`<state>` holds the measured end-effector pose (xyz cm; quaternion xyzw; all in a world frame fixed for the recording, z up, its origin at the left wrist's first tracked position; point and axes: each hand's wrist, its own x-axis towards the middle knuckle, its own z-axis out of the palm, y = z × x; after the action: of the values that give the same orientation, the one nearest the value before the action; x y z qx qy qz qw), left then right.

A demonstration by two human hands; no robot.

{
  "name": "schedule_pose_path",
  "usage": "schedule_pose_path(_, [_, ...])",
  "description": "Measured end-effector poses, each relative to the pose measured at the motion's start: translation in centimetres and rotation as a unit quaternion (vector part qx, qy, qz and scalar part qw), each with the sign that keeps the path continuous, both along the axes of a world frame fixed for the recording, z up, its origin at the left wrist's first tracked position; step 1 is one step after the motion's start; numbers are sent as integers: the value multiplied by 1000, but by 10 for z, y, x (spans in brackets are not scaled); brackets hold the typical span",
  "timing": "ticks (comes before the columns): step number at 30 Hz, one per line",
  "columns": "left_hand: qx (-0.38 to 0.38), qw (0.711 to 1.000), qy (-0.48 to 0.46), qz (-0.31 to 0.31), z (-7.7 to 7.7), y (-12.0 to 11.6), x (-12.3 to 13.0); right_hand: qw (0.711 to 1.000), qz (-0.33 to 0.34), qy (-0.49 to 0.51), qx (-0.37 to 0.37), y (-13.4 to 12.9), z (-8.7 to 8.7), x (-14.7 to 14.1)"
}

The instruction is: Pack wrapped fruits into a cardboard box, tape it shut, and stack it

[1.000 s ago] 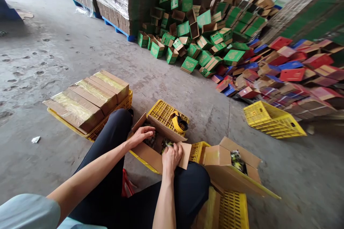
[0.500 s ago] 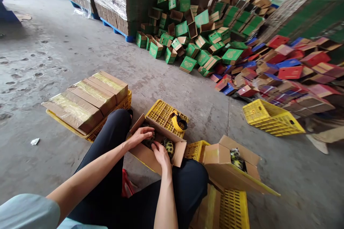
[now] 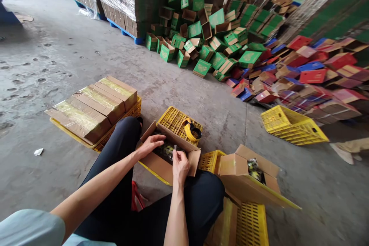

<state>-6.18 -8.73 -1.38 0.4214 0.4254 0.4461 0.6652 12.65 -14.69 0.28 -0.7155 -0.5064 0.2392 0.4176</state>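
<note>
Cardboard box (image 3: 158, 167): open between your knees, flaps spread, a yellow rim (image 3: 152, 175) showing beneath it.
Packs (image 3: 166, 150): dark and yellow-green, down inside that box; your hands and its near wall hide part of them.
Left hand (image 3: 151, 145): over the box's left end, fingers extended and not closed; you have nothing visible gripped there, and whether the fingertips touch the packs you cannot tell.
Right hand (image 3: 181, 164): over the packs toward the box's right end, thumb and fingers pinching a clear plastic tip (image 3: 175, 147).
Far crate (image 3: 170, 117): yellow, just beyond the box, with a yellow-and-black tool (image 3: 190, 130) on it.
Right knee (image 3: 207, 192): between your box and the side box (image 3: 248, 189), which stands open and tilted with similar packs inside.
Left knee (image 3: 127, 132): between your box and the taped boxes (image 3: 96, 103), which sit on a yellow crate to your left.
Floor ahead: green boxes (image 3: 201, 67) and red and blue boxes (image 3: 312, 76) heaped untidily, an empty crate (image 3: 291, 127) before them.
Right edge: another person's foot (image 3: 343, 153), near that crate.
</note>
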Motion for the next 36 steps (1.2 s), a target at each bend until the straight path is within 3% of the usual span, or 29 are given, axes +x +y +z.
schedule_pose_path(4, [20, 1000, 3, -9, 5, -1, 0, 997, -27, 71, 28, -4, 9, 6])
schedule_pose_path(11, [-7, 995, -7, -98, 10, -3, -1, 985, -17, 162, 49, -4, 9, 1])
schedule_pose_path(15, [-24, 996, -30, -86, 10, -3, -1, 977, -24, 210, 35, 0, 2, 4])
schedule_pose_path(21, [-10, 995, -63, -75, 10, -4, 1, 969, 26, 243, -20, 0, -9, 10])
schedule_pose_path(25, [-30, 994, -90, -51, 10, -6, 4, 970, -19, 242, -1, 0, -14, 12])
schedule_pose_path(30, [-80, 990, -89, -74, 10, -8, 4, 956, -61, 285, 1, 2, -14, 13])
schedule_pose_path(36, [-64, 994, -80, -49, 11, -6, 2, 928, -10, 371, -19, -1, -8, 9])
